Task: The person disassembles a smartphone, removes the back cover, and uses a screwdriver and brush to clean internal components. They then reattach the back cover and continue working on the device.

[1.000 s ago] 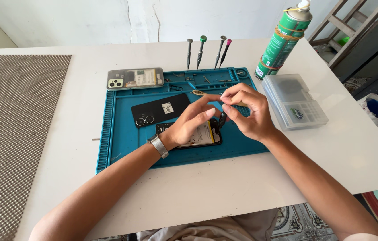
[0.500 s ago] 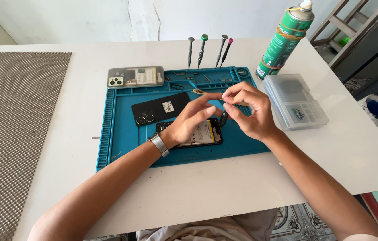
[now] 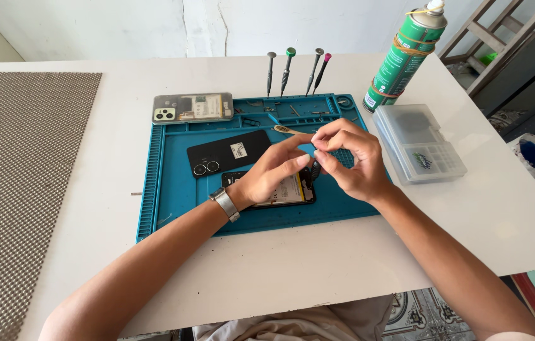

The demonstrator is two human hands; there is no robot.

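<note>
The opened phone (image 3: 280, 189), its yellow-edged insides showing, lies face-up near the middle of the blue repair mat (image 3: 173, 189), partly under both hands. The left hand (image 3: 274, 173) rests its heel on the phone and brings thumb and forefinger together at the 12 o'clock side of it, where they meet the fingers of the right hand (image 3: 349, 161). The right hand's grip is pinched shut on something too small to make out; a dark screwdriver (image 3: 313, 172) stands just below that pinch, its tip toward the phone's right end. Whether the left fingertips hold the same small piece or only steady it, I cannot tell.

To do this well, the left heel should keep the phone pinned flat while the pinch works low over the mat, so a dropped part lands on the mat rather than on the white table (image 3: 280, 271).

Just beyond, at 10 o'clock from the hands, lies the black back cover (image 3: 228, 153); further on is a second phone in a clear case (image 3: 193, 108). Four screwdrivers (image 3: 296, 69) stand along the mat's far edge. At 3 o'clock sits a clear parts box (image 3: 420, 151), and at 1 o'clock a green spray can (image 3: 406, 53).
</note>
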